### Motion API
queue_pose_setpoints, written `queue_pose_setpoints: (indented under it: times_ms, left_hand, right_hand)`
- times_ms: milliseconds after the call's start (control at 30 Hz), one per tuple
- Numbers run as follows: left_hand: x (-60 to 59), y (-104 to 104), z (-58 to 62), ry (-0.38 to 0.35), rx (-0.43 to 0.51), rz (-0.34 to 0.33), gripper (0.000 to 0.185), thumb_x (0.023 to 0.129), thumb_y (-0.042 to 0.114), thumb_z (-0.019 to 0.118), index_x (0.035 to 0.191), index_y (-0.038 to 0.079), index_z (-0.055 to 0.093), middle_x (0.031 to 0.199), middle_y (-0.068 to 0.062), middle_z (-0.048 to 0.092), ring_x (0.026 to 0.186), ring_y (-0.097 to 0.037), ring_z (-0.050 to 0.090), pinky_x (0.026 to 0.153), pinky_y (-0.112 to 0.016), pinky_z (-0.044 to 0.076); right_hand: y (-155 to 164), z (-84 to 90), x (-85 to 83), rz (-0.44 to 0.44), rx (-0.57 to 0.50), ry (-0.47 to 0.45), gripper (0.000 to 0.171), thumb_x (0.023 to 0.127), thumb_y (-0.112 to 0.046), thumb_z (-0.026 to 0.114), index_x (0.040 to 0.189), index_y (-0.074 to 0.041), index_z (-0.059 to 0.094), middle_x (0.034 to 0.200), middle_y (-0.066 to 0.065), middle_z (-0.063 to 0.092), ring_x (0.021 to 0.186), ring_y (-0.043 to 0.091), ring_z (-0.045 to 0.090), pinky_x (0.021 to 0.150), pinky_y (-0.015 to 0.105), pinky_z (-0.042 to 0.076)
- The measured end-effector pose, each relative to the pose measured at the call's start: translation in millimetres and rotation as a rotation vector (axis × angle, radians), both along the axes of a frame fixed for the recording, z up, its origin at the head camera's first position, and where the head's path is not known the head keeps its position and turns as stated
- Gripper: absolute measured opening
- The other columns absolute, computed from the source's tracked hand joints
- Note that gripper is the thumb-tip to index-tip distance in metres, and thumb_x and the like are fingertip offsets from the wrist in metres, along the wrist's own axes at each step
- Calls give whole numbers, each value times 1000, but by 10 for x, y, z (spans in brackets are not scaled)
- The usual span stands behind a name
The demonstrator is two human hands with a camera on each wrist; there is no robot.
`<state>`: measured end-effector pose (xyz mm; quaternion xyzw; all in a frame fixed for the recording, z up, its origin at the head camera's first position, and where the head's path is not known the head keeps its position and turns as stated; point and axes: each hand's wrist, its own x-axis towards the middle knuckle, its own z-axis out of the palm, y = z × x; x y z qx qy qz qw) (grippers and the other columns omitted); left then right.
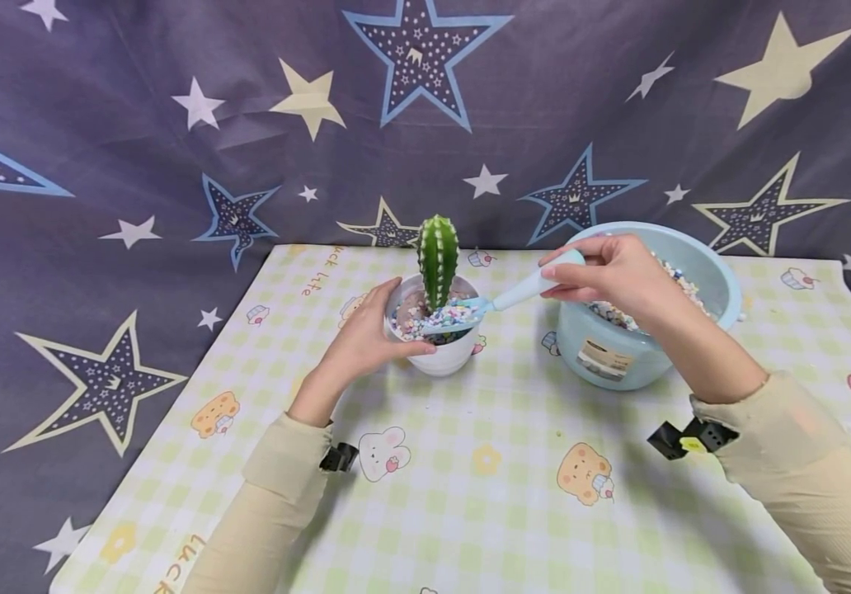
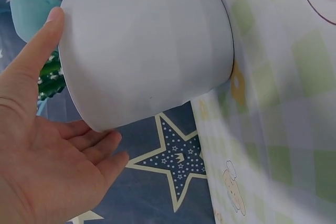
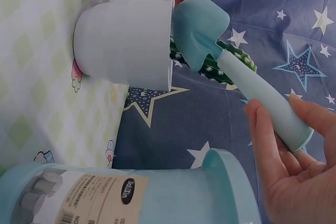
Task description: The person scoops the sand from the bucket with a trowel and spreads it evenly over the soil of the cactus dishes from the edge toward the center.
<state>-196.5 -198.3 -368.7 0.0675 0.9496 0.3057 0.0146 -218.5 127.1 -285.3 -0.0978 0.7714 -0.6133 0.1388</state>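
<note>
The left hand (image 1: 366, 334) cups the left side of the small white ceramic pot (image 1: 436, 351), thumb along its rim and fingers curved round the wall. The pot stands upright on the green-checked tabletop (image 1: 470, 495), holding a ribbed green cactus (image 1: 438, 260) amid coloured pebbles. Over its rim lies the blade of a pale blue plastic trowel (image 1: 503, 299), heaped with pebbles, its handle pinched by the right hand (image 1: 607, 276), raised above the light blue plastic basin (image 1: 644, 342) just right of the pot. Bare tabletop stretches in front.
</note>
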Motion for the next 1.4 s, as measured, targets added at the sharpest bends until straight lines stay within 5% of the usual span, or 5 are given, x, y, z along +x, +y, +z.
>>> queue_pose_setpoints:
  times_ms: [1400]
  left_hand:
    - [71, 79, -3, 5, -52, 79, 123, 67, 62, 84, 159, 10, 21, 163, -14, 28, 146, -36, 37, 118, -56, 35]
  right_hand:
    - [-169, -34, -25, 21, 7, 48, 34, 93, -17, 71, 113, 10, 66, 80, -4, 77, 76, 10, 76, 77, 26, 62]
